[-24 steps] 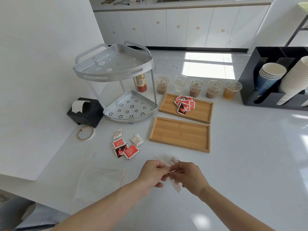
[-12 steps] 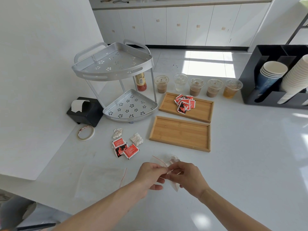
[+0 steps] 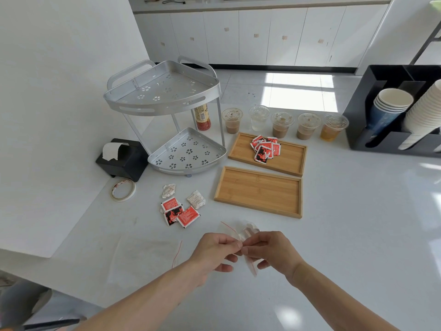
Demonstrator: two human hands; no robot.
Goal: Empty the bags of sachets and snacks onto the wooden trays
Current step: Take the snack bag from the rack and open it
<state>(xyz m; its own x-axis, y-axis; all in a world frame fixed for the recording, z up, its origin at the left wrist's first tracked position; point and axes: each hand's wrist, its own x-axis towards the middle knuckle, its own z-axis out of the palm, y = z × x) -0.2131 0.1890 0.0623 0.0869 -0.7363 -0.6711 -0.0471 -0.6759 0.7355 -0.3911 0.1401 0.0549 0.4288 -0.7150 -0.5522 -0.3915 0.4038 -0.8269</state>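
both hands pinch a clear bag low in the frame

at left centre, a tissue box (image 3: 124,158) and a tape roll (image 3: 123,190) lie on the white counter (image 3: 358,223), beside a metal corner rack (image 3: 167,115). below the rack, loose red sachets (image 3: 180,213) and two white ones lie on the counter. an empty clear bag (image 3: 145,256) lies flat at lower left. at lower centre the left hand (image 3: 214,254) and right hand (image 3: 274,254) meet, each grip pressed on a small clear bag (image 3: 241,231) holding something white. mid-frame, the near wooden tray (image 3: 259,191) is bare; the far tray (image 3: 291,158) holds red sachets (image 3: 265,148). lidded drink cups (image 3: 284,124) line up behind; paper cups (image 3: 391,103) sit at right.
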